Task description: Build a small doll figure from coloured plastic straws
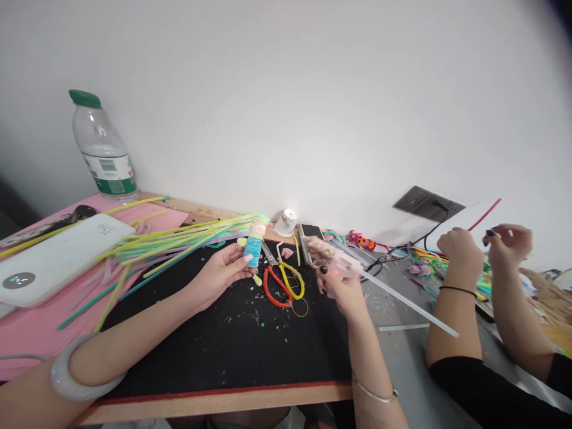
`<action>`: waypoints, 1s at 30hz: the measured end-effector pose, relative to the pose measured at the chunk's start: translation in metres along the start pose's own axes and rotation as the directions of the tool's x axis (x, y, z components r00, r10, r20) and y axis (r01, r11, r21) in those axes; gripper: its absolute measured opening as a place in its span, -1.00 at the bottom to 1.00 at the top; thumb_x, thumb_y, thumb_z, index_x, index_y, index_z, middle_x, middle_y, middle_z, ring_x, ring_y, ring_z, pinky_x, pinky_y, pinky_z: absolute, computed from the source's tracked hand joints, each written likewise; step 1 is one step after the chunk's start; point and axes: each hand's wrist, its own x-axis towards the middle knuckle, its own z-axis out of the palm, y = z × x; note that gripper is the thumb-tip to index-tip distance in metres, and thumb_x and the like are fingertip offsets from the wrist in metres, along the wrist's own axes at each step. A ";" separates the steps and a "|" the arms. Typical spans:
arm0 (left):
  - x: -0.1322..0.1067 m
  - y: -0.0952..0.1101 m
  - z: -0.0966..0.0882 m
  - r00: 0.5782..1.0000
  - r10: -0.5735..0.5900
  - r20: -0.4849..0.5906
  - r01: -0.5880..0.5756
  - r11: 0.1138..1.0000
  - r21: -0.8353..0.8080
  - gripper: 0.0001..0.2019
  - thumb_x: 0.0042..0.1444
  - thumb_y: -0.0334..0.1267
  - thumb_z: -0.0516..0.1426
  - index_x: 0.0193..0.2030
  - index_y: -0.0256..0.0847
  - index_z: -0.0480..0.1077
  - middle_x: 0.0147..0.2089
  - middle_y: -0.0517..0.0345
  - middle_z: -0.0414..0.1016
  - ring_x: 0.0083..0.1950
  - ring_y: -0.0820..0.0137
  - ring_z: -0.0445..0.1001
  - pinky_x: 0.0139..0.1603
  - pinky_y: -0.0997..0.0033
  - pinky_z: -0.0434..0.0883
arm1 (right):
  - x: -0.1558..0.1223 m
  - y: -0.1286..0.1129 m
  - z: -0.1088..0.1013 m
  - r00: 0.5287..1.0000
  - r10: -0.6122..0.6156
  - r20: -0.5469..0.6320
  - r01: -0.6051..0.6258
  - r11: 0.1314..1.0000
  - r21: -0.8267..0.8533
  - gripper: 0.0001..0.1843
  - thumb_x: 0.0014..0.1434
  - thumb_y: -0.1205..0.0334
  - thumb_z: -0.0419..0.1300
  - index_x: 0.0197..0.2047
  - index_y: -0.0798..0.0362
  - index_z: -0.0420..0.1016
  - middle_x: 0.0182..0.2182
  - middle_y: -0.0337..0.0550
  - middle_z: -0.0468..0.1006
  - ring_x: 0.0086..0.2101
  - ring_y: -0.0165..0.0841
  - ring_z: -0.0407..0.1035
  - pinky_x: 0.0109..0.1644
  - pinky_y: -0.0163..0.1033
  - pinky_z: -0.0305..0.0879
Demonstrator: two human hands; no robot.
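My left hand (230,266) pinches a small pipe-cleaner figure (254,247) with a blue wound body, a cream band above it and a green-yellow top. Pale yellow tips stick out at its side and bottom. In my right hand (342,289) is a pale pink hot glue gun (342,262), its small red light glowing. A long clear glue stick (411,304) runs out of its back toward the lower right. The gun's front points left toward the figure, with a gap between them. Scissors (279,286) with red and yellow handles lie between my hands on the black mat (214,357).
Bundled pipe cleaners (179,241) and a white power bank (67,256) lie at left, near a plastic bottle (105,149). A paper cup (286,223) and phone (310,235) stand behind. At right, a co-worker's hands (509,244) hold a red pipe cleaner (485,214) near black cables (429,235).
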 end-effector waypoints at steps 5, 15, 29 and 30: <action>0.000 -0.002 0.000 1.000 -0.005 0.022 0.005 1.000 0.013 -0.76 0.03 -0.18 0.23 -0.14 -0.14 0.42 -0.22 0.13 0.44 -0.26 0.37 0.46 -0.13 0.28 0.45 | -0.001 -0.007 0.047 0.963 0.041 0.266 -0.097 0.975 0.199 -0.56 0.03 0.03 0.20 -0.06 0.10 0.45 -0.67 -0.35 0.31 -0.68 -0.53 0.07 -0.64 -0.40 0.02; 0.001 -0.006 0.001 0.999 -0.006 0.051 0.004 0.999 0.033 -0.74 0.01 -0.15 0.26 -0.15 -0.14 0.44 -0.21 0.14 0.46 -0.27 0.40 0.47 -0.16 0.31 0.46 | -0.006 0.009 0.061 0.964 0.050 0.260 -0.123 0.955 0.271 -0.53 0.05 0.00 0.22 -0.03 0.11 0.43 -0.69 -0.34 0.34 -0.70 -0.53 0.10 -0.66 -0.40 0.03; 0.001 -0.007 -0.001 0.995 -0.027 0.101 0.028 1.000 -0.006 -0.76 0.07 -0.19 0.22 -0.11 -0.17 0.41 -0.18 0.19 0.43 -0.24 0.42 0.45 -0.13 0.35 0.42 | -0.005 0.014 0.060 0.973 -0.006 0.229 -0.038 0.981 0.189 -0.58 0.09 0.11 0.19 -0.01 0.13 0.47 -0.68 -0.33 0.35 -0.69 -0.54 0.10 -0.65 -0.43 0.06; 0.001 -0.007 -0.001 0.995 -0.022 0.100 0.023 1.000 -0.006 -0.75 0.08 -0.19 0.21 -0.10 -0.18 0.41 -0.19 0.20 0.43 -0.24 0.41 0.45 -0.12 0.35 0.42 | -0.005 0.013 0.059 0.975 -0.021 0.223 -0.016 0.986 0.164 -0.58 0.10 0.12 0.19 0.00 0.13 0.47 -0.68 -0.32 0.35 -0.68 -0.53 0.11 -0.64 -0.42 0.08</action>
